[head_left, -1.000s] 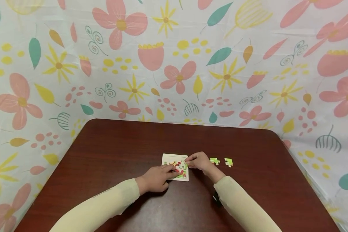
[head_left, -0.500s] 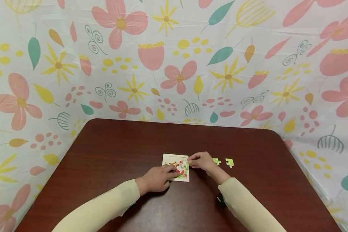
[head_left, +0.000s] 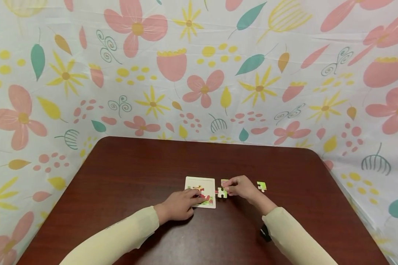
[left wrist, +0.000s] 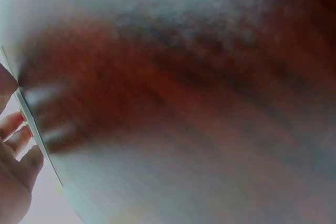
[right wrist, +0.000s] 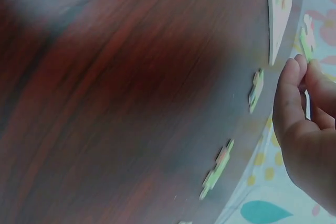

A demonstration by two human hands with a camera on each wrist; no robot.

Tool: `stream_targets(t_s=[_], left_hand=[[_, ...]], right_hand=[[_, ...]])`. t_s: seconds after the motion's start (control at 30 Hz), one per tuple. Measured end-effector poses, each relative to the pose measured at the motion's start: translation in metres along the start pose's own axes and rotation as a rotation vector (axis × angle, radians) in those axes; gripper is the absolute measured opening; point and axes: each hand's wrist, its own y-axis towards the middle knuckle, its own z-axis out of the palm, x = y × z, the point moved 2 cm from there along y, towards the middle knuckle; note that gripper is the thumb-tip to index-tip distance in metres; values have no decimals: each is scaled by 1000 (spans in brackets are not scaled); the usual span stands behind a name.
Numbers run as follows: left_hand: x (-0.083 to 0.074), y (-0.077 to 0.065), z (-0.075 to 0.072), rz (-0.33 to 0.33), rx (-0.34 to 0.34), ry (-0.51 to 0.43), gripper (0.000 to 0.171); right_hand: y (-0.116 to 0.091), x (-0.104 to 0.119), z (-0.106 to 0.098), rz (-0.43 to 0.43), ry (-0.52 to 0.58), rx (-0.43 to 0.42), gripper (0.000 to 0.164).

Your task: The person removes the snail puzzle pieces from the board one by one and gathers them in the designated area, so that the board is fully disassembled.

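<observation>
A small jigsaw puzzle in a pale frame (head_left: 190,180) lies on the table, partly hidden by the left hand. The left hand (head_left: 179,204) rests on it, fingers stretched over the picture. In the left wrist view, fingertips (left wrist: 18,135) show at the frame's edge. Just right of the frame, the right hand (head_left: 243,187) pinches a green-and-white jigsaw piece (head_left: 222,193) between thumb and fingers. The right wrist view shows that piece (right wrist: 307,36) raised above the table, ahead of the fingertips. Another piece (head_left: 223,181) lies behind it, partly covered by the right hand.
A loose green jigsaw piece (head_left: 261,186) lies on the dark red-brown table (head_left: 146,158), right of the right hand. In the right wrist view, more pieces (right wrist: 216,170) lie in a row on the table. A flower-printed cloth (head_left: 172,84) hangs behind the table.
The right hand has drawn back to the right from the frame's edge, with a jigsaw piece now visible in its fingers. The left hand has stayed on the puzzle.
</observation>
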Motion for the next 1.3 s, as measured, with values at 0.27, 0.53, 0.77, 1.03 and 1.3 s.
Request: stream_targets(t_s=[0.27,0.53,0.77,1.03,1.3], left_hand=[[1,-3,0,40,-52,40,54],[0,-4,0,56,-94,50,55],[-2,-4,-1,10,-45,17,54],[-1,-4,1,26,-77,39,55],[-1,-1,2,-8,-34,26,51]], right_hand=[[-20,-19,-18,1,-5,-22,17],[-40,-48,-48,19,-22,-48,18],[-56,-68,-71,15,-43,-41,21],[-61,-81,-87,9,-54,-27,21],[-58,-91,-101,31,-63,2,23]])
